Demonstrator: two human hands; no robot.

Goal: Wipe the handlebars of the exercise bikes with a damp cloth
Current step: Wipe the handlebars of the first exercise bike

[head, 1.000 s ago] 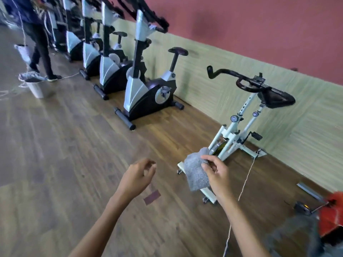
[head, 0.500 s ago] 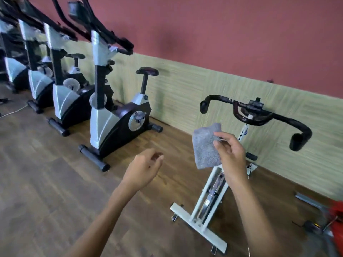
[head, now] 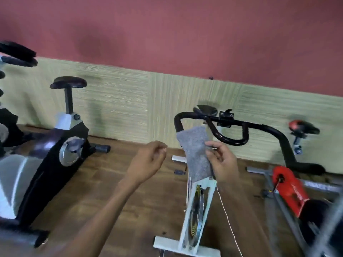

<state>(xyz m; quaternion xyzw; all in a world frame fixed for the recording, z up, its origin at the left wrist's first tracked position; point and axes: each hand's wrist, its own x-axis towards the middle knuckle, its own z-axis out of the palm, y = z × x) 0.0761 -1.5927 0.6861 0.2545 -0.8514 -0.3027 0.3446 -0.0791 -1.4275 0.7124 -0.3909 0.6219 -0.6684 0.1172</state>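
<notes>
Two hands: right hand (head: 223, 164) fingers (head: 213, 145) pinch cloth (head: 196, 154) by handlebars (head: 259, 126); left hand (head: 146, 163) fingers (head: 157, 145) loosely curled, empty.

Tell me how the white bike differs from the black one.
The white bike is slim and open, its flywheel showing; the black bike is bulky and closed in. The white bike's handlebars are in full view, with the cloth held at one end; the black bike's are mostly out of frame. Both stand on the wooden floor.
</notes>
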